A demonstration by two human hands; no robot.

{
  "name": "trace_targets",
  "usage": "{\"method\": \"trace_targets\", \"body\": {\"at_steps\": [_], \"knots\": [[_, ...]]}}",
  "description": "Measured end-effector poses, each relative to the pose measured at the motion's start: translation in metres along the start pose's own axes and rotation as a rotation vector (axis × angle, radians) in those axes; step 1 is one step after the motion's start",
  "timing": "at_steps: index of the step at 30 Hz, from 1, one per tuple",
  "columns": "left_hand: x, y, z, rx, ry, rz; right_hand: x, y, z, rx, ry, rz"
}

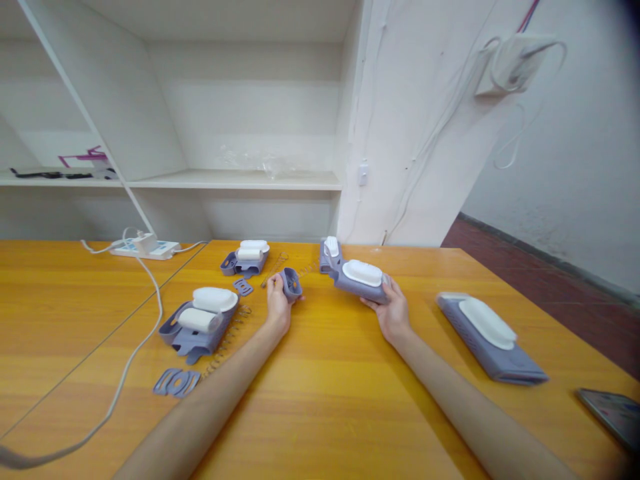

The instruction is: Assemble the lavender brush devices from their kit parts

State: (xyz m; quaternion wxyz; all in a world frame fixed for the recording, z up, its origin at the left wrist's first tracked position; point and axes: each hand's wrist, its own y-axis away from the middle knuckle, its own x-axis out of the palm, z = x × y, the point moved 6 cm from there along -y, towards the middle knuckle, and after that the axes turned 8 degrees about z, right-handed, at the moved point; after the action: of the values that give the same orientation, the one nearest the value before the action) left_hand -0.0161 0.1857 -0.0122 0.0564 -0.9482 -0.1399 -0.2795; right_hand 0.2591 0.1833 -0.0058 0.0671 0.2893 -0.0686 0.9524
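Observation:
My left hand [279, 301] is closed around a small grey-purple plastic cap [291, 285] with a hollow inside, just above the table. In my right hand [393, 310] is a longer grey-purple plastic case [356, 287] with a white oval piece [363, 272] on top, tilted and gripped at its right end. Behind it stands another grey-purple part [324, 257] with a white piece on it. A thin metal spring [306, 269] lies between the two hands, partly hidden by the cap. The held parts are apart from each other.
Left on the table [320, 400] are two similar part sets [200, 321], [246, 259], flat slotted plates [176, 383] and a coil spring [225, 343]. A similar case [490, 337] and a phone [613, 410] lie right. A power strip [150, 248] trails a cable [135, 350].

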Motion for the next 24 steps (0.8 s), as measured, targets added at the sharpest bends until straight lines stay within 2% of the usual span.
{"method": "trace_targets", "body": {"at_steps": [13,24], "knots": [[0.0005,0.0028,-0.0022,0.032,-0.068,-0.029,-0.0060,-0.0045,0.0000,0.034,-0.096,-0.030],[0.0007,0.0050,-0.0046,0.059,-0.111,-0.048,-0.0062,-0.0047,0.0011,0.000,-0.062,-0.024]]}}
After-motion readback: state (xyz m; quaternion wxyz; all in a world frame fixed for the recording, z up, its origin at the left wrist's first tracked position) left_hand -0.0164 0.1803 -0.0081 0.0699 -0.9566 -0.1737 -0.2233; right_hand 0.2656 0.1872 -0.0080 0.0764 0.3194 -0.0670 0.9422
